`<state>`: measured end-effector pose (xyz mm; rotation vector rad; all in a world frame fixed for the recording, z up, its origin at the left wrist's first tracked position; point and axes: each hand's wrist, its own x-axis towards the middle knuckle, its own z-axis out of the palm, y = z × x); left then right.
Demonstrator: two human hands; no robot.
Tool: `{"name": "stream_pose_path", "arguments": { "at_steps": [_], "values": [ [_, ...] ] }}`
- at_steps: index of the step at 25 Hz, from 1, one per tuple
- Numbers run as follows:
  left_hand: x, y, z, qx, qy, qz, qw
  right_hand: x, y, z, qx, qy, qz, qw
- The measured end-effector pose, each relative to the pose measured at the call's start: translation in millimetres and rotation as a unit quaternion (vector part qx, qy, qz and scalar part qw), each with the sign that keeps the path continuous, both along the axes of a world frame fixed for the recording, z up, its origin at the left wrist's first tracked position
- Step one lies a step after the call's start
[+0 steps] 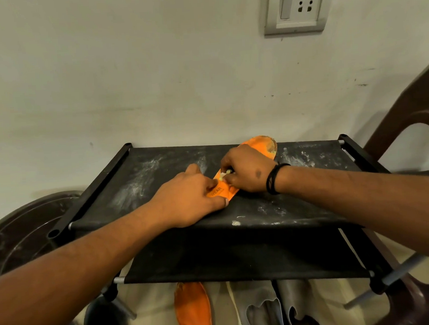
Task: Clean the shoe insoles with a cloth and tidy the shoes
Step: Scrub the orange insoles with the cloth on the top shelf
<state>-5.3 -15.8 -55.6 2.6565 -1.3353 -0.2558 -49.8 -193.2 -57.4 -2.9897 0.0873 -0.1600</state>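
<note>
An orange insole (262, 145) lies on the top shelf of a black fabric shoe rack (159, 175), its dirty toe end pointing at the wall. My left hand (188, 196) presses down on the heel end, where dark lettering shows. My right hand (246, 169) rests on the middle of the insole, its fingers curled round a small pale cloth (224, 174) that is mostly hidden. A second orange insole (192, 312) lies on the floor below the rack.
The rack's top is streaked with white dust. Its lower shelf (239, 256) is dark. Shoes (267, 309) stand on the floor under it. A brown plastic chair (406, 115) is at the right, a dark round tub (24, 236) at the left, and a wall socket (296, 5) above.
</note>
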Motion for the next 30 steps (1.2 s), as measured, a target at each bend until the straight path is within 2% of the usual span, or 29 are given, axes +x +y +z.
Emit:
{"name": "stream_pose_path", "arguments": {
  "at_steps": [3,7,9,13,15,19,21,23,26,28,30],
  "values": [
    [0,1,-1,-0.027,-0.009,0.009,1.0,-6,-1,5,0.034,0.018,0.041,0.998],
    [-1,2,-2,-0.047,-0.021,0.027,0.998,14,-26,2,-0.012,-0.029,-0.052,0.998],
    [0,1,-2,-0.061,-0.023,0.035,0.997,14,-20,-2,-0.028,-0.044,-0.065,0.997],
    [1,1,-5,-0.117,0.006,0.047,0.992,-6,20,0,0.031,-0.028,0.034,0.999],
    [2,0,-5,-0.133,0.02,0.053,0.99,-4,21,0,0.019,-0.022,0.056,0.998],
    [1,0,-5,-0.103,-0.001,0.044,0.994,23,-13,-2,-0.054,-0.044,-0.056,0.996],
    [0,0,-4,-0.097,-0.003,0.043,0.994,29,-20,-4,-0.035,-0.068,-0.093,0.993],
    [0,1,-5,-0.095,-0.007,0.041,0.995,23,-9,-5,0.011,-0.063,-0.065,0.996],
    [-1,2,-3,-0.105,-0.002,0.045,0.993,-2,11,-1,0.083,-0.021,0.038,0.996],
    [-3,1,-1,-0.104,0.005,0.044,0.994,-3,1,1,0.046,-0.004,0.056,0.997],
    [-4,0,-1,-0.096,0.001,0.038,0.995,6,-24,2,-0.02,-0.025,-0.005,0.999]
  ]
}}
